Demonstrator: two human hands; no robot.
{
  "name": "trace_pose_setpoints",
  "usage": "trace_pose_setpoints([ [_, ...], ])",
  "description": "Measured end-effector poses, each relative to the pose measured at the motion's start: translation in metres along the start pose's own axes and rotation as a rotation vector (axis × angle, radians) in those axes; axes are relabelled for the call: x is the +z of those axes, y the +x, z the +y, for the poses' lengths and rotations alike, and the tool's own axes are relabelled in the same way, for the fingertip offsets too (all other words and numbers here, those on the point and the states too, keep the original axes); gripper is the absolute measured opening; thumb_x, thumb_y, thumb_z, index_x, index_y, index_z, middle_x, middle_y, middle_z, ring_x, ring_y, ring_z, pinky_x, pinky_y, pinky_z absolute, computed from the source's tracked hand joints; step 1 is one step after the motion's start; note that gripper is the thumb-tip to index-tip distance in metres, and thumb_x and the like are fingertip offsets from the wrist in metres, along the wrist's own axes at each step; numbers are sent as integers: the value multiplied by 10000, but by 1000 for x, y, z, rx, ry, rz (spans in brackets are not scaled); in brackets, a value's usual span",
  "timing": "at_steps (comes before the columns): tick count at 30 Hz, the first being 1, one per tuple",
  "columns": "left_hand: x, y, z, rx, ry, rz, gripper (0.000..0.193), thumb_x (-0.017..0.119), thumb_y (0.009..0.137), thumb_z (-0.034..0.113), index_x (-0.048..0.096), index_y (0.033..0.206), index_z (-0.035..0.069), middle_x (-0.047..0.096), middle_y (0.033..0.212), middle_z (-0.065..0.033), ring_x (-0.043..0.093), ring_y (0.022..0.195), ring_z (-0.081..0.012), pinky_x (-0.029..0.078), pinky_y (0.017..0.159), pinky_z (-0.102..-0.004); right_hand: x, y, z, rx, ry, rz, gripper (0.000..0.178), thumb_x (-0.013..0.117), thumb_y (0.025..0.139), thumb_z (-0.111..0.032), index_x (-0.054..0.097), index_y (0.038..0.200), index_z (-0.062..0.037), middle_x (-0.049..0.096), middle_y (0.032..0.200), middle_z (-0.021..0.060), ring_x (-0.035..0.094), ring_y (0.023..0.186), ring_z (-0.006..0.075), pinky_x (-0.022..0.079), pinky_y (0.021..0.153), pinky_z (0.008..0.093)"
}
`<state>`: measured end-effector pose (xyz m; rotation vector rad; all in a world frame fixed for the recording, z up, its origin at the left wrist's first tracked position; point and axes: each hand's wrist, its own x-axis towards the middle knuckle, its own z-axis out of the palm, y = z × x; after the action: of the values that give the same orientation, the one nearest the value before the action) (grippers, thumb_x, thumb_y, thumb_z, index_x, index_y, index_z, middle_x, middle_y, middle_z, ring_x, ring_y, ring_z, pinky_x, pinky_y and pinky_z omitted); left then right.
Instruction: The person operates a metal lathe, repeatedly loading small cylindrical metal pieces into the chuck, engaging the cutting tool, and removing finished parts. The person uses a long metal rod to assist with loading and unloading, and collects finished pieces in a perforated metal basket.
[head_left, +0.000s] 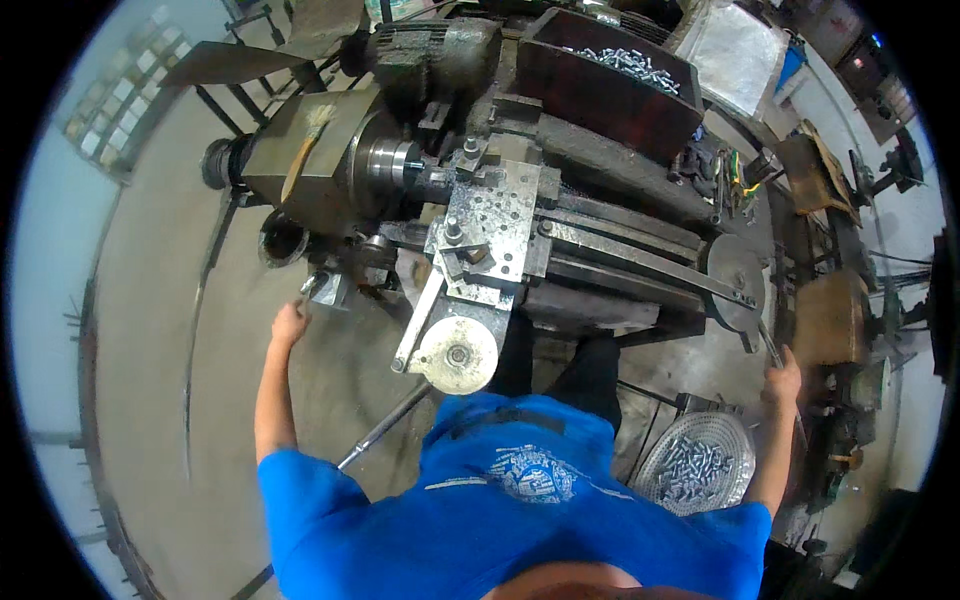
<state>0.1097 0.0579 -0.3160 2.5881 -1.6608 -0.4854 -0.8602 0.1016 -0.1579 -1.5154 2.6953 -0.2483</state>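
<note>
A lathe-like machine with a round chuck (pixel 388 165) stands before me. A small metal piece (pixel 416 164) sticks out of the chuck, facing the perforated tool slide (pixel 500 215). At the left, my left hand (pixel 290 322) is closed beside the machine's lower front. A small shiny metal part (pixel 309 284) shows at its fingertips, but I cannot make out what the fingers hold. Out to the right, my right hand (pixel 784 380) is closed round a thin metal lever (pixel 769 342), which runs up toward a round disc (pixel 735 275) at the machine's right end.
A dark bin (pixel 610 105) of small metal parts sits behind the machine. A perforated basket (pixel 735 490) of similar parts stands low at my right. A brush (pixel 302 160) lies on the headstock. A motor (pixel 435 55) is behind it. A pale round dial (pixel 457 355) is close to my waist.
</note>
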Motion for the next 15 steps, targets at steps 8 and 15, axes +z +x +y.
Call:
trace_pose_setpoints([
  [8,-90,-171,100,69,-306,-534,412,609,836,164,521,1204,1,659,949,-115,620,822,-158,485,768,-306,40,28,147,325,-311,-156,557,580,701,-241,519,1239,-111,589,1112,206,555,1045,357,436,889,424],
  [15,-108,-241,185,277,-276,-648,420,643,820,265,552,1167,47,653,860,-112,610,793,-181,473,740,-338,31,11,153,443,-384,-69,488,504,783,-342,535,1204,-96,580,1136,189,546,1051,375,433,884,449],
])
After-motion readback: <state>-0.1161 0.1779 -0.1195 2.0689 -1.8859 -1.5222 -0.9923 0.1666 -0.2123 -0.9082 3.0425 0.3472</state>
